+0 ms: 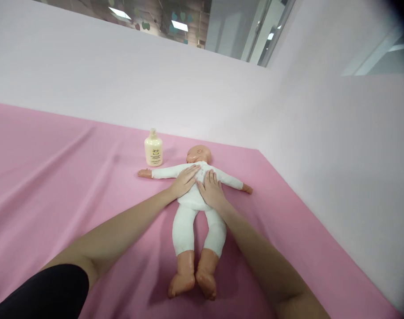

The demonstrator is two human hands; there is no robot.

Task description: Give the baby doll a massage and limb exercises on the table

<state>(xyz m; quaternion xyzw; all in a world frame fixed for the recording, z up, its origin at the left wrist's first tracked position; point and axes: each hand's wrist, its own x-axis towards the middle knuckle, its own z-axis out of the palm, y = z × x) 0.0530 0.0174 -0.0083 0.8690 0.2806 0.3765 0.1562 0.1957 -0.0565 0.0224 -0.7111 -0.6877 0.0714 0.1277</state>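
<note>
**Both palms flat on a doll's chest**

Pink sheet [55, 186] spread wide across the surface, creased in long soft folds on the left side, smoother toward the right edge. Pale plain wall [321, 146] behind and along the right, meeting in a corner. Above the wall, a strip of glass showing ceiling lights and a darker room beyond.

Near the far middle of the sheet, a baby doll [195, 217] on its back, head away from the camera, bare feet toward it. Dressed in a white suit; arms stretched straight out to either side, legs a little apart and bent slightly inward at the feet. Head turned toward the left.

Left hand [186, 179] laid on the doll's chest, fingers extended and pointing up toward the shoulder and neck, palm down. Right hand [211, 190] just beside it on the other half of the chest, fingers likewise straight and together, palm pressed to the fabric. Neither hand curled around anything: both spread flat, resting on the torso rather than gripping it. Thumbs close at the middle of the chest, whether touching cannot be told. Bare forearms reaching in from the lower corners, a dark sleeve at the lower left.

Cream bottle [153, 150] with a small cap upright on the sheet, just beyond the doll's outstretched arm, left of the head, apart from both hands.
</note>
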